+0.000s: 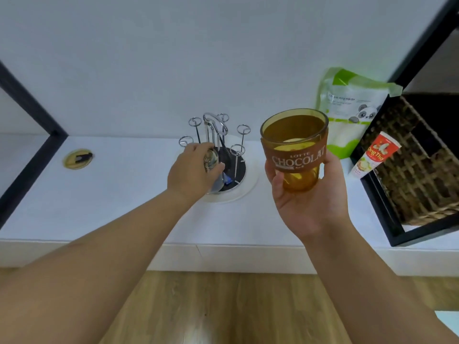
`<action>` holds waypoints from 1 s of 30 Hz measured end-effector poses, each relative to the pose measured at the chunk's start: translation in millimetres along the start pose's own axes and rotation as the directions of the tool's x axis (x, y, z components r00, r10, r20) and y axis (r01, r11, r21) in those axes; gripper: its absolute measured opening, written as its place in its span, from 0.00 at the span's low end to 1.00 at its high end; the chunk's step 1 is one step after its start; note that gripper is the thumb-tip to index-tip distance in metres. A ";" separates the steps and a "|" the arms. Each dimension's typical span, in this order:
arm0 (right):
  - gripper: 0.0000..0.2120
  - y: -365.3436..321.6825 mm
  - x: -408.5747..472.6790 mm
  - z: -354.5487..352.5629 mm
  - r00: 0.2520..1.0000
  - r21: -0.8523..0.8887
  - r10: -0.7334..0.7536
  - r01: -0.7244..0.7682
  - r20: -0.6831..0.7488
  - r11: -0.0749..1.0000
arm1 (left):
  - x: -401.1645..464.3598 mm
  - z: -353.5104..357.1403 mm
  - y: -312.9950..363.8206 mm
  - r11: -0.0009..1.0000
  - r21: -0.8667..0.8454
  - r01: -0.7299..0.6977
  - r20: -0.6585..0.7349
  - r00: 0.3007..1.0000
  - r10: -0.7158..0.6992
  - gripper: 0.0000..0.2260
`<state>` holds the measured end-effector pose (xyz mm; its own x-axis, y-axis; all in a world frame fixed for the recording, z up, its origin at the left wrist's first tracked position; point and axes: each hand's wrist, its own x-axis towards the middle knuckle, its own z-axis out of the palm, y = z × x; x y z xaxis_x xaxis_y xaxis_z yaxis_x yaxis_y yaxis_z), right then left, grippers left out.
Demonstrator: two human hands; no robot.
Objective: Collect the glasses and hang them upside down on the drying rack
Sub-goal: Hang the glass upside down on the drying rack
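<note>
**Two glasses in hand at the drying rack**

At the far left a black frame post [27, 112] slants down to the white counter [124, 194], and a round brass-rimmed cable port [77, 158] sits in the counter surface, well apart from everything else.

The left hand [191, 170] reaches over the near side of the drying rack [221, 145], fingers wrapped around a clear glass [214, 167] that is tipped over, its base turned up and toward the camera, its mouth low over the rack's dark round base. The hand and the glass hide the near pegs. Six looped chrome pegs can be counted standing free, plus one curved handle at the centre; none of them carries a glass. The rack stands on one white round tray [248, 187].

The right hand [305, 194] grasps an amber glass [294, 150] from below, upright, mouth open upward, raised above the counter just right of the rack. It bears a brown band printed with "CHOCOLAT".

Behind it one green-and-white pouch [347, 108] with a panda drawing leans on the wall. One red-and-white tube [372, 155] tilts against one wicker basket [419, 165] set inside a black shelf frame [372, 194].

Glasses visible: two.
</note>
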<state>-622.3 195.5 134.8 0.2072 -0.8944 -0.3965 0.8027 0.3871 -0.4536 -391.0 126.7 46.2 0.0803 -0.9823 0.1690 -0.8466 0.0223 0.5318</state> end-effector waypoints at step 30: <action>0.33 6.0 35.3 -7.6 0.868 -0.719 -0.496 0.351 0.010 0.600 | 21.1 -21.0 -56.6 0.998 -0.056 -0.041 0.090 0.995 0.046 0.40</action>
<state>-614.4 167.9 112.0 -0.2132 -0.9707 -0.1110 0.1519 0.0793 -0.9852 -330.4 108.5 37.1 -0.0067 -0.9930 0.1180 -0.8187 0.0732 0.5696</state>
